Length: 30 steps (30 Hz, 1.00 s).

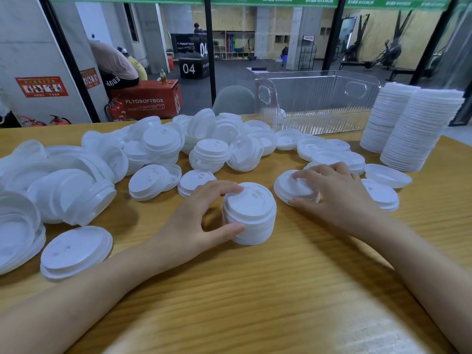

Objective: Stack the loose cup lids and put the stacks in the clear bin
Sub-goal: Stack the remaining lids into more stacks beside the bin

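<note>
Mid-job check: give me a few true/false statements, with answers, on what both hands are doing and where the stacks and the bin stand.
1. The left hand grips a short stack of lids standing on the table. True.
2. The right hand hovers and touches nothing. False: its fingers and thumb hold a lid lying just right of the short stack.
3. The two tall stacks stand inside the clear bin. False: they stand on the table, to the right of the bin.
4. A pile of loose lids covers the left side of the table. True.
</note>
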{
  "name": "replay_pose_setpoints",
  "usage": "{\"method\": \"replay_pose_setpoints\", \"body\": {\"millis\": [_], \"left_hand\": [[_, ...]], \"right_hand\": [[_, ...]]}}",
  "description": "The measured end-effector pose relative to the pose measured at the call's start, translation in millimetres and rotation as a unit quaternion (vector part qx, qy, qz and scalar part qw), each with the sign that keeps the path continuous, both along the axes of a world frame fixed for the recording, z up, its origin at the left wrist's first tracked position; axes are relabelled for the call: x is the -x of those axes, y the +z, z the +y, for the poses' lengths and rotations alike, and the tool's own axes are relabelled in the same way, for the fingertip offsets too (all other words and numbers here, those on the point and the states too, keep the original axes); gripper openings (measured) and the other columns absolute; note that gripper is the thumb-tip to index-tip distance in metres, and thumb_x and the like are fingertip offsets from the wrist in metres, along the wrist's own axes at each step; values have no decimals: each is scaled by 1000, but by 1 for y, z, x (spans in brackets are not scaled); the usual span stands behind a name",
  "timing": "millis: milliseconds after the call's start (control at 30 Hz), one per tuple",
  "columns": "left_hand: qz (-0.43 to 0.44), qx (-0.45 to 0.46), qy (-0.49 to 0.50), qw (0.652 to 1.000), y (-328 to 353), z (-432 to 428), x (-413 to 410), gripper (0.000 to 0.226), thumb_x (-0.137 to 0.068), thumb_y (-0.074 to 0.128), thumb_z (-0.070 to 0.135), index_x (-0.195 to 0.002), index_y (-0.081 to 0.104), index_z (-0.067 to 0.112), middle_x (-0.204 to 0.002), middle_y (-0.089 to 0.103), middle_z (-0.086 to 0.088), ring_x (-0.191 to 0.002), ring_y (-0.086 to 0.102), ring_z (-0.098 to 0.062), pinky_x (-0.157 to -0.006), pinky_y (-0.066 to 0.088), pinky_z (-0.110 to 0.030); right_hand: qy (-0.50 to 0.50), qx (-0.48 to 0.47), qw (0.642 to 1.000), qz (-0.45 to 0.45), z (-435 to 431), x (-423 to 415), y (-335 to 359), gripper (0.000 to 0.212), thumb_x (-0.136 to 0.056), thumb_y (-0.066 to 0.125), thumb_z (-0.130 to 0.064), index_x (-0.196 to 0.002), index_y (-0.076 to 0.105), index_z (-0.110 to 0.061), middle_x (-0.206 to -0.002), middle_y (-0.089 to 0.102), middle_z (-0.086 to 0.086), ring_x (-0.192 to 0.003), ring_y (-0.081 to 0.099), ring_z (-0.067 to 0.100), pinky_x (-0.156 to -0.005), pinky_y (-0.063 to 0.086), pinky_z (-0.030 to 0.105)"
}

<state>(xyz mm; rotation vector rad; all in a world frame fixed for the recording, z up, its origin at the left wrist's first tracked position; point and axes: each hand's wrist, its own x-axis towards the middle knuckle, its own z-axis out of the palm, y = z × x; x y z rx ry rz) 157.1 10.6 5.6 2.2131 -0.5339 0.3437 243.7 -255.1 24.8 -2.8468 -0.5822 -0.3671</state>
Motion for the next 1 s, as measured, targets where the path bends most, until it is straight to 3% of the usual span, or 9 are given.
{"method": "replay_pose_setpoints", "body": {"millis": [100, 200, 267, 367, 633, 800, 900, 1000], "left_hand": [[-19, -17, 10, 1000, -2, 1, 0, 54, -80, 65, 53, -130, 53, 37, -140, 46, 24, -136, 38, -4, -103, 25, -6], [-97, -53, 21, 994, -4, 1, 2, 46, -84, 63, 50, -127, 55, 38, -143, 44, 20, -136, 40, -12, -111, 28, -21], [-175, -109, 23, 978, -4, 1, 2, 40, -88, 61, 45, -125, 56, 32, -141, 49, 12, -131, 44, -12, -109, 32, -33], [-259, -206, 12, 943, -5, 4, 1, 34, -93, 56, 40, -122, 59, 23, -134, 57, 3, -123, 49, -19, -104, 32, -35], [-261, -190, 34, 946, -5, 6, 4, 30, -95, 54, 34, -122, 59, 20, -130, 59, 3, -121, 52, -19, -101, 37, -38], [-243, -186, 51, 951, -6, 13, 11, 30, -97, 51, 33, -123, 59, 20, -130, 58, 4, -121, 53, -20, -97, 41, -47], [-222, -180, 46, 957, -7, 20, 18, 33, -98, 49, 35, -127, 57, 22, -133, 55, 7, -124, 51, -17, -99, 41, -47], [-217, -180, 41, 959, -7, 21, 18, 33, -98, 49, 36, -128, 55, 23, -135, 53, 9, -127, 49, -16, -100, 41, -48]], "right_hand": [[8, -8, 1000, 10, 0, -1, -1, 58, -82, 53, -67, -135, 52, -41, -140, 48, -10, -126, 34, 21, -104, 28, 38], [13, -23, 1000, 17, 0, -1, -2, 58, -81, 54, -67, -133, 53, -43, -139, 47, -11, -126, 34, 20, -106, 28, 39], [14, -23, 1000, 17, -1, -2, -2, 55, -82, 57, -64, -133, 53, -44, -139, 46, -11, -126, 35, 19, -105, 28, 39], [13, -22, 1000, 15, -2, -2, -2, 52, -84, 60, -59, -133, 54, -43, -138, 47, -11, -125, 35, 20, -103, 29, 38], [4, -106, 994, 22, -5, -3, -2, 43, -83, 64, -57, -122, 61, -40, -133, 56, -9, -122, 38, 19, -98, 31, 36], [26, -190, 982, -1, -3, -1, 0, 44, -80, 63, -61, -118, 64, -38, -110, 60, -12, -114, 45, 20, -95, 38, 39], [79, -289, 954, 13, 1, 6, 4, 46, -74, 61, -76, -108, 64, -45, -113, 64, -21, -107, 48, 13, -87, 36, 23], [149, -339, 928, 29, 10, 16, 5, 42, -71, 64, -67, -106, 66, -45, -111, 64, -28, -107, 51, 3, -79, 31, 7]]}}
